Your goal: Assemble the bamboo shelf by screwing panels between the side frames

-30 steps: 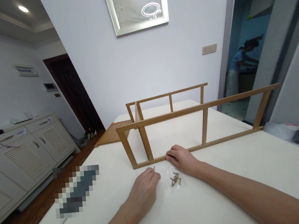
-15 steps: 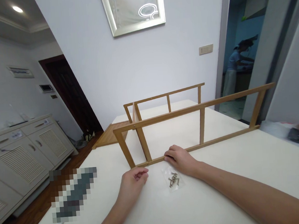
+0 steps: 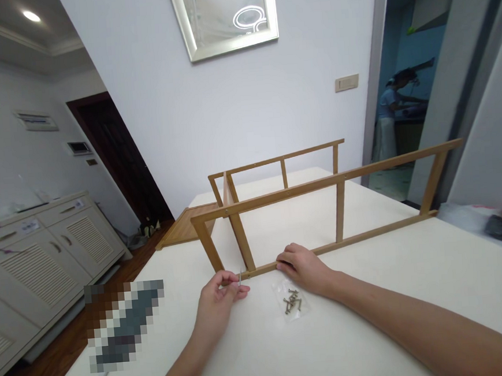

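A wooden frame (image 3: 306, 191) with rails and crosspieces stands on its side on a white table. My right hand (image 3: 304, 269) rests at its lower front rail, fingers curled over the wood. Close to the frame's lower left corner, my left hand (image 3: 220, 300) pinches a thin metal rod (image 3: 240, 278) that looks like a hex key; its rear end is hidden by the fingers. A screw head (image 3: 248, 276) shows in the rail just right of that rod. Between my hands lies a clear plastic bag (image 3: 292, 302) with several bolts on it.
A slatted wooden panel (image 3: 178, 227) lies behind the frame's left end. A blurred-out object (image 3: 129, 325) with a white cable is on the table's left side. Plastic bags (image 3: 497, 223) sit at the far right. Beyond the doorway a person (image 3: 390, 113) stands working.
My left hand has shifted left and turned palm inward, its fingers loosening and then pinching again, with the metal rod upright beside the rail. My right hand stays at the frame.
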Tool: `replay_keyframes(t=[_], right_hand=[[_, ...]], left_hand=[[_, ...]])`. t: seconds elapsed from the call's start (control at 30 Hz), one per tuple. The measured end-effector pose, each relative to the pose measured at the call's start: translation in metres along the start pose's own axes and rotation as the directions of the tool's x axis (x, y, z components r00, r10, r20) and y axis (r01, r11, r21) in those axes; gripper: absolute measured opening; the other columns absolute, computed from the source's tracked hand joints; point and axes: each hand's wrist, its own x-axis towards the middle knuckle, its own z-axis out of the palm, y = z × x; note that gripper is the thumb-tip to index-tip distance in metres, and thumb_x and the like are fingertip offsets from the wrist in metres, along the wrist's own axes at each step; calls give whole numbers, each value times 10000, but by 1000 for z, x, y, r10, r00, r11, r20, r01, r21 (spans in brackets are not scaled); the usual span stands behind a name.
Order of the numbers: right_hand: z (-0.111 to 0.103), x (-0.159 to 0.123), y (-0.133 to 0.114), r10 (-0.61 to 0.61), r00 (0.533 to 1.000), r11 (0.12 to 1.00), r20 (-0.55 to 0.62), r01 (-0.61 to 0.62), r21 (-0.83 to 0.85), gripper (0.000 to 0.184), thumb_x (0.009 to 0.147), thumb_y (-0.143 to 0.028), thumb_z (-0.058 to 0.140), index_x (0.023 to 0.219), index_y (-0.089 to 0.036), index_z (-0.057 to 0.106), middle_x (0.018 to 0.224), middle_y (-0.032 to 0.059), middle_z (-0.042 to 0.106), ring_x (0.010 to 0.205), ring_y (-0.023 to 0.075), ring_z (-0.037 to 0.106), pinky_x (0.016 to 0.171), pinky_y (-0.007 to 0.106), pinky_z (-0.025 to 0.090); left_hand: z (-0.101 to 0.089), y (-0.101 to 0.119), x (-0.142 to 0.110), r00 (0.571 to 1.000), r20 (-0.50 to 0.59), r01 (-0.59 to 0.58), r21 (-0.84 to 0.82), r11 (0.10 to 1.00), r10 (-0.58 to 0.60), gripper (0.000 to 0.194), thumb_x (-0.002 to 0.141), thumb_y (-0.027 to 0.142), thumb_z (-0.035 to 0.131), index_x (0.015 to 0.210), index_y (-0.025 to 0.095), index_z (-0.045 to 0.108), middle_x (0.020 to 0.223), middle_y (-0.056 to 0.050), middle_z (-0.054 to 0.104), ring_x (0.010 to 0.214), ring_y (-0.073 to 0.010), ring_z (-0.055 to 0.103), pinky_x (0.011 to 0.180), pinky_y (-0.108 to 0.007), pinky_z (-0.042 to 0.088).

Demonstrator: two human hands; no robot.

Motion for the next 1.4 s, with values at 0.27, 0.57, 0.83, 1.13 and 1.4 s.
replay_keyframes(t=[0.27, 0.57, 0.83, 1.13, 1.4], right_hand=[[-2, 0, -1, -10, 1000, 1000, 8, 10, -1, 228, 939, -280, 486, 886, -176, 682, 831, 74, 619, 848, 191, 550, 747, 307, 422], [0, 0, 0, 1, 1000, 1000, 4, -1, -3, 228, 941, -287, 486, 886, -181, 680, 836, 70, 618, 857, 188, 551, 758, 303, 421], [-1, 0, 0, -2, 1000, 1000, 9, 2, 7, 226, 940, -282, 488, 902, -178, 685, 836, 71, 619, 858, 190, 551, 761, 307, 422], [-3, 0, -2, 2, 1000, 1000, 13, -2, 7, 237, 944, -287, 481, 888, -175, 681, 832, 74, 614, 852, 192, 545, 751, 307, 425], [-2, 0, -1, -2, 1000, 1000, 13, 2, 6, 238, 945, -283, 477, 902, -174, 685, 838, 70, 612, 857, 189, 543, 761, 308, 423]], left_hand=[[-6, -4, 5, 988, 121, 70, 173, 982, -92, 231, 777, 369, 625, 846, 148, 638, 682, -33, 651, 644, -163, 641, 662, -298, 518], [-13, -4, 2, 928, 194, -367, 631, 684, 319, 266, 869, 311, 468, 857, 209, 713, 858, -50, 691, 762, -178, 636, 702, -294, 493], [-9, 0, -1, 999, 46, -14, 366, 931, -3, 200, 748, 374, 647, 717, 180, 613, 673, -27, 703, 670, -186, 683, 637, -275, 532], [-8, 12, 1, 999, -39, 23, 94, 995, -20, 270, 717, 381, 711, 702, 162, 553, 718, -21, 662, 741, -194, 703, 730, -336, 584], [-12, -2, 8, 995, 45, 83, 52, 995, -85, 357, 730, 466, 675, 863, 141, 610, 747, -45, 676, 778, -204, 691, 797, -364, 551]])
